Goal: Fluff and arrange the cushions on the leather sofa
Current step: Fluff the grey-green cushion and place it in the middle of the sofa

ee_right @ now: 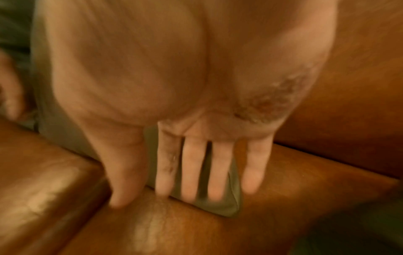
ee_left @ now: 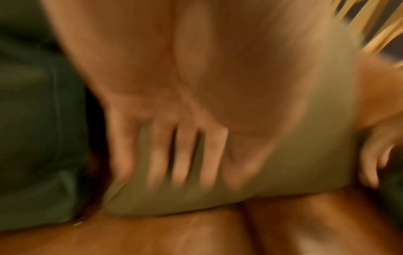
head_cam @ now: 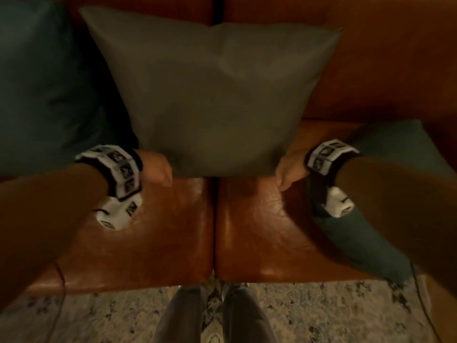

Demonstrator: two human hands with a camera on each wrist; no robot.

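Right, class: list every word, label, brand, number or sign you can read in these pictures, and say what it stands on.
No readable text in any view.
Left wrist band: black-and-white square marker patterns, not letters; too blurred to decode.
Right wrist band: the same kind of markers, unreadable.
Olive cushion, dark green cushion, leather sofa, rug: no print or labels visible.

head view looks down, wrist views close, sharing olive cushion (head_cam: pixel 212 100)

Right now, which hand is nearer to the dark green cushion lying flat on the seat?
Right. The right hand presses the olive cushion's lower corner, directly beside the flat dark green cushion. The left hand is at the olive cushion's opposite lower corner, farther away.
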